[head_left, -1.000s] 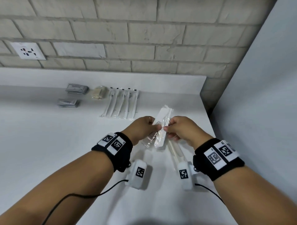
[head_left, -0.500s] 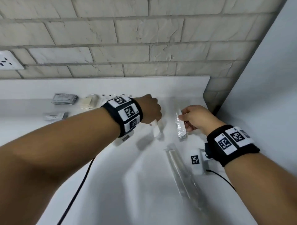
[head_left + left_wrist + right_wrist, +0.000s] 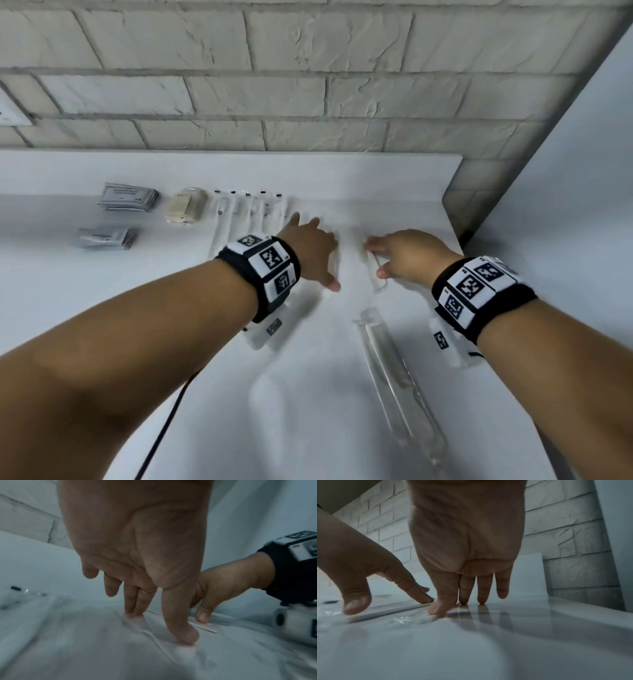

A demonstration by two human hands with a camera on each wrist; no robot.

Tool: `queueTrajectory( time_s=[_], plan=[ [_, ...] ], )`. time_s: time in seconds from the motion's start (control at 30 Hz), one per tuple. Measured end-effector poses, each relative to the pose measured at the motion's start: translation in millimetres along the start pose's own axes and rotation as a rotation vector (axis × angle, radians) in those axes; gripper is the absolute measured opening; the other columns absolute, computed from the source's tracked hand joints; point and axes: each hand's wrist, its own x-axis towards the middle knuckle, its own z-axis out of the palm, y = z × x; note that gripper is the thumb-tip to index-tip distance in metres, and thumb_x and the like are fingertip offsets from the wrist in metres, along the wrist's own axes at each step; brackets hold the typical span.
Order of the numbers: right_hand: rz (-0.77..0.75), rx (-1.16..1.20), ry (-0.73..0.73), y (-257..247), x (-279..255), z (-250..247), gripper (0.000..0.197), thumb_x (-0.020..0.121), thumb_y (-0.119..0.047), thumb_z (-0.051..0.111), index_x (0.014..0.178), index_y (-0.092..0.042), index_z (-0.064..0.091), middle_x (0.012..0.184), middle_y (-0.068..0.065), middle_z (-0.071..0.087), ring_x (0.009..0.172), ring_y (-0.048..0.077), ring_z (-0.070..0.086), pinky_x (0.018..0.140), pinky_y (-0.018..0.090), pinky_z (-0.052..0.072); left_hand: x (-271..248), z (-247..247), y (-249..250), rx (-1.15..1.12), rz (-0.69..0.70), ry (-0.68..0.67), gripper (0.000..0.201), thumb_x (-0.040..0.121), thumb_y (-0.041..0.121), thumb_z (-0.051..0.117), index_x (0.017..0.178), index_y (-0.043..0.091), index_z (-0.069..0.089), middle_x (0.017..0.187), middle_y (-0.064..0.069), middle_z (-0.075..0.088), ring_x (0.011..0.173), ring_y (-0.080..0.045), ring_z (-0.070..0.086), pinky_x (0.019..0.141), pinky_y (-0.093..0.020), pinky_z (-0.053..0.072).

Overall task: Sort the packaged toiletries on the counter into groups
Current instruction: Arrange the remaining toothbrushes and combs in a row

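My left hand (image 3: 313, 248) lies on a clear packaged comb (image 3: 335, 270) at the back of the white counter (image 3: 102, 308), fingers straight and pressing down. The left wrist view shows those fingertips (image 3: 133, 612) on the crinkled wrapper (image 3: 145, 632). My right hand (image 3: 402, 258) presses a second clear packet (image 3: 376, 279) just to the right, thumb (image 3: 436, 608) on its plastic (image 3: 406, 619). Neither hand curls round anything. A third packaged comb (image 3: 394, 377) lies nearer me, untouched.
Left of my hands lie a row of wrapped toothbrushes (image 3: 246, 214), a beige soap pile (image 3: 186, 207) and two stacks of grey sachets (image 3: 128, 198) (image 3: 102, 237). A brick wall (image 3: 308, 85) runs behind and a white panel (image 3: 565, 205) stands on the right.
A second ago both hands held the two packets together in front of me. They have since carried them apart and forward, laid them on the counter, and now rest flat on them.
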Motion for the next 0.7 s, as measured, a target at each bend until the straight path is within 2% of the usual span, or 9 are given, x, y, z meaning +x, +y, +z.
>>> queueTrajectory(
  time_s=[0.13,0.2,0.3,0.4,0.53,0.6,0.7],
  plan=[
    [0.007,-0.05,0.002,-19.3,10.3,-3.7,0.062,0.084,-0.032,0.068,0.141,-0.026,0.045,0.15,-0.006,0.042,0.133,0.024,0.044,0.107,0.041,0.038,-0.9,6.2,-7.2,-0.087,-0.068,0.025,0.098,0.072,0.07,0.06,0.15,0.021,0.028,0.154,0.004,0.034,0.149,-0.027,-0.003,0.116,-0.054,-0.008],
    [-0.014,-0.067,-0.013,-29.8,14.3,-3.9,0.061,0.086,-0.032,0.066,0.142,-0.022,0.044,0.154,-0.006,0.035,0.135,0.024,0.041,0.109,0.042,0.037,-2.1,5.7,-16.5,-0.107,-0.087,0.008,0.099,0.072,0.07,0.06,0.152,0.023,0.024,0.155,0.004,0.033,0.149,-0.027,-0.006,0.115,-0.054,-0.01],
    [-0.029,-0.057,-0.024,-41.2,20.7,-5.2,0.068,0.089,-0.033,0.063,0.149,-0.026,0.032,0.16,-0.012,0.018,0.144,0.021,0.028,0.116,0.038,0.027,-3.5,5.8,-27.1,-0.109,-0.099,-0.01,0.099,0.074,0.069,0.059,0.153,0.024,0.02,0.156,0.004,0.031,0.149,-0.027,-0.008,0.114,-0.054,-0.012],
    [-0.049,-0.076,-0.036,-48.9,23.3,-9.7,0.069,0.09,-0.034,0.061,0.15,-0.027,0.029,0.16,-0.011,0.017,0.144,0.022,0.027,0.115,0.038,0.028,-4.0,7.9,-31.3,-0.115,-0.102,0.002,0.1,0.073,0.07,0.059,0.153,0.023,0.021,0.155,0.003,0.033,0.148,-0.026,-0.009,0.115,-0.054,-0.013],
    [-0.052,-0.005,-0.019,-47.3,23.2,-13.4,0.07,0.089,-0.034,0.062,0.15,-0.029,0.029,0.161,-0.012,0.015,0.144,0.019,0.027,0.116,0.036,0.027,-6.1,7.4,-33.2,-0.117,-0.097,0.022,0.098,0.075,0.072,0.056,0.153,0.025,0.018,0.16,0.008,0.016,0.148,-0.026,-0.012,0.113,-0.055,-0.016],
    [-0.042,0.028,-0.011,-46.6,23.2,-13.7,0.07,0.088,-0.035,0.063,0.15,-0.029,0.03,0.16,-0.013,0.016,0.145,0.017,0.026,0.117,0.035,0.025,-6.6,7.3,-35.1,-0.104,-0.109,0.007,0.092,0.079,0.069,0.053,0.152,0.025,0.02,0.16,0.008,0.018,0.148,-0.025,-0.011,0.112,-0.055,-0.017],
    [-0.041,-0.016,-0.027,-50.4,22.9,-10.3,0.071,0.087,-0.037,0.064,0.149,-0.028,0.032,0.16,-0.013,0.018,0.144,0.017,0.026,0.116,0.035,0.026,-4.8,9.9,-36.0,-0.111,-0.138,0.003,0.087,0.08,0.066,0.055,0.151,0.025,0.026,0.156,0.006,0.03,0.149,-0.024,-0.008,0.113,-0.056,-0.017]
  ],
)
